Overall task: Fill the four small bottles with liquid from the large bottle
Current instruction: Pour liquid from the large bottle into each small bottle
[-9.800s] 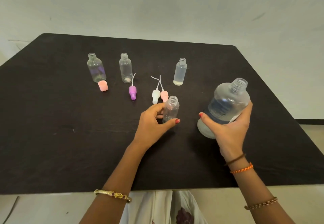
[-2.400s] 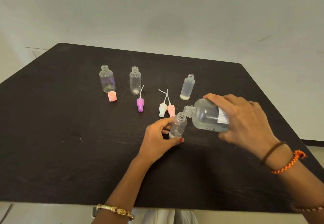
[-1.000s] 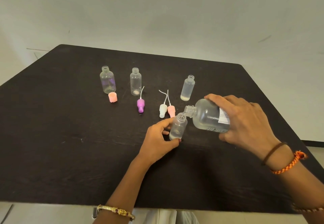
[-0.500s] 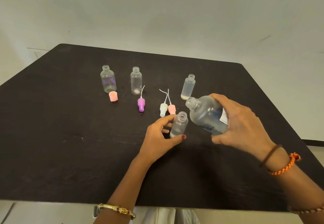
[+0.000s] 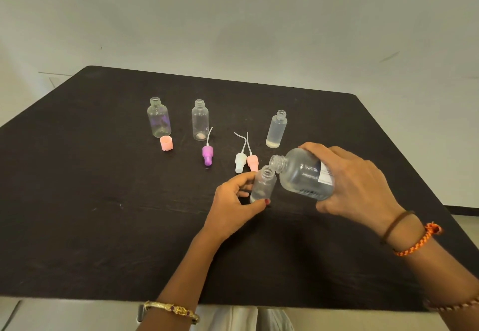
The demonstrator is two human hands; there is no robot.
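**A:** So, status on the bottles?

**B:** Large bottle [image 5: 303, 175]: clear plastic, white label, uncapped, tipped toward the left with its neck just above and beside the mouth of the small bottle [image 5: 263, 185]. Some clear liquid pooled in its low side. Small bottle stands upright on the black counter [image 5: 77, 201], near centre, a little liquid at the bottom. Whether a stream is running between the two mouths, hard to tell at this resolution.

**A:** Hands?

**B:** Right hand [image 5: 357, 185] comes over the top of the large bottle, fingers curled round its body, grip full on it. Left hand [image 5: 233, 206] steadies the small bottle: thumb at its base in front, fingers behind, a narrow grip on it.

**A:** Others?

**B:** Three more small uncapped bottles upright further back: left bottle [image 5: 158, 120], middle bottle [image 5: 199, 120], right bottle [image 5: 276, 131], the last with liquid at the bottom. Pink cap [image 5: 166, 143], purple sprayer [image 5: 207, 155], white sprayer [image 5: 240, 160] and pink sprayer [image 5: 252, 162] lie loose between them.
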